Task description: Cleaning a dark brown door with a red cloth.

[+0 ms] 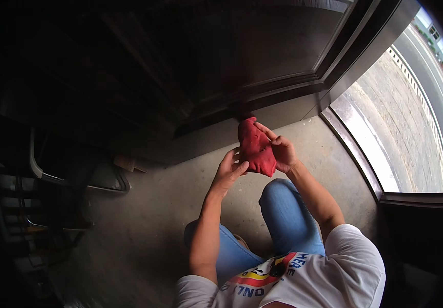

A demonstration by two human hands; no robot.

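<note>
Both hands hold a red cloth (256,148) in front of my bent knees. My left hand (229,169) grips its lower left edge, with the thumb on top and the fingers partly hidden beneath. On the opposite side, my right hand (283,148) pinches the cloth's right edge, its index finger reaching up towards the narrow top end. The cloth is bunched and wrinkled, wider at the bottom, with a small dark spot or hole near its middle. Beyond it stands the lower part of a dark panelled door (260,65), above a pale base strip (283,111).
A metal threshold (356,154) runs along an open doorway on the right, with paving (406,111) and a road outside. Dark metal-framed furniture (79,184) stands at the left, beside a small wooden block (125,163). Bare concrete floor (148,215) lies around me.
</note>
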